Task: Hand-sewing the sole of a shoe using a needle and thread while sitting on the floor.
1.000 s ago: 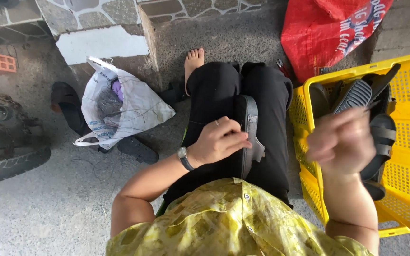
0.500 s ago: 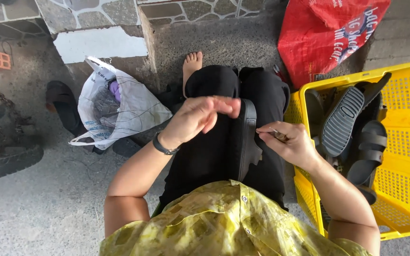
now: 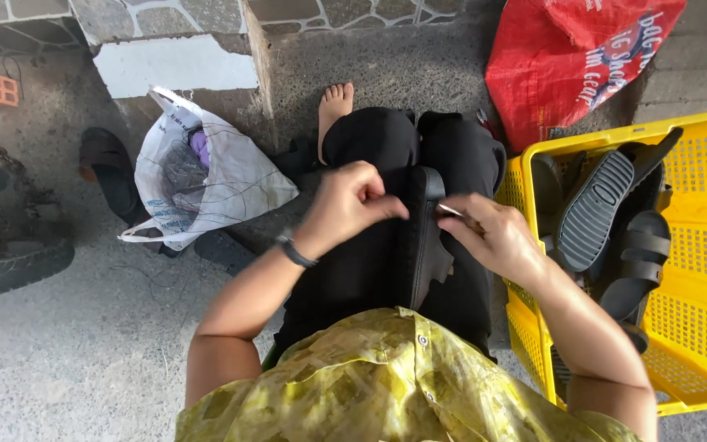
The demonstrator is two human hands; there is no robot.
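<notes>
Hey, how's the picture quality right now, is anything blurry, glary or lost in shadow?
Head view: even daylight, no glare; both hands, left and right, look sharp; the black sandal on the lap blends into the black trousers, so its detail is hard to read; the frame edges bend slightly, wide-angle.

Both hands crowd the sandal (image 3: 424,237) on the lap: the left hand (image 3: 349,205) pinches at its upper edge, the right hand (image 3: 493,237) just beside it, leaving only a narrow gap between them. To the right, the yellow crate (image 3: 697,327) stands close against the leg, packed with dark sandals (image 3: 607,237); the red bag (image 3: 574,65) blocks beyond it. Left of the knees the white bag (image 3: 206,176) sits near; bare concrete floor (image 3: 67,360) lies open below it.
</notes>
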